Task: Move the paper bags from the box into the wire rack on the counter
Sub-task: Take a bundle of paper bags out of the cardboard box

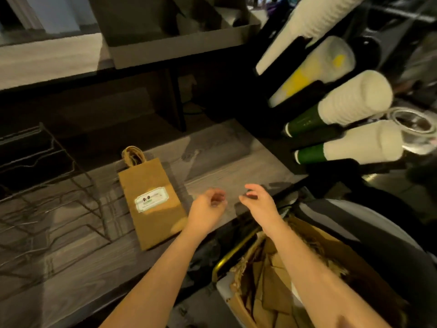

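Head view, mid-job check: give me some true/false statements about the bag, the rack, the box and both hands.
1. The paper bag lies flat on the counter. True.
2. The bag sits in the wire rack. False: it lies on the counter beside the rack, outside it.
3. The left hand grips the bag's handles. False: its fingers are loosely curled and hold nothing; the handles are at the bag's far end.
4. The box holds more paper bags, and the right hand is empty. True.
5. The bag's label faces down. False: it faces up.
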The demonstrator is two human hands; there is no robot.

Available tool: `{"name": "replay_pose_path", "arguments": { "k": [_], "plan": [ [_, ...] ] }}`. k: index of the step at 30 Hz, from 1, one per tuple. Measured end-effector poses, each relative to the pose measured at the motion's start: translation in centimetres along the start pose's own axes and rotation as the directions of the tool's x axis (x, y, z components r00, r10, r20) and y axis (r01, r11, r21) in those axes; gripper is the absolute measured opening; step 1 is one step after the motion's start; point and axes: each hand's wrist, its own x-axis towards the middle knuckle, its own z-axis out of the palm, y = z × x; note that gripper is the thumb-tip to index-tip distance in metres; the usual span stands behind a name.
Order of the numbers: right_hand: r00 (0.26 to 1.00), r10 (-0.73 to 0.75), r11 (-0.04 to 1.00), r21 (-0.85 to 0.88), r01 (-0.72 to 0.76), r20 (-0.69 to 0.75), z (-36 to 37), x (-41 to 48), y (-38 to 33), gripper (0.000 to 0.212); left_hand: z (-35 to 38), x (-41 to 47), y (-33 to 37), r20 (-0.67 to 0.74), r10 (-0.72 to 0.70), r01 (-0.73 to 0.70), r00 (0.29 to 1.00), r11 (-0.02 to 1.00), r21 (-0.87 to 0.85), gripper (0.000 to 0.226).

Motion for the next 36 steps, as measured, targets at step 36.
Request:
{"name": "replay_pose_path", "arguments": {
  "k": [36],
  "plan": [
    [0.684,0.687,0.701,0.474,-0.533,-0.245,-10.0,-9.9,35.5,0.045,30.8,-2.2,-12.4,0.680,-0.202,-0.177,0.705,0.878,0.444,0.048]
  ]
}}
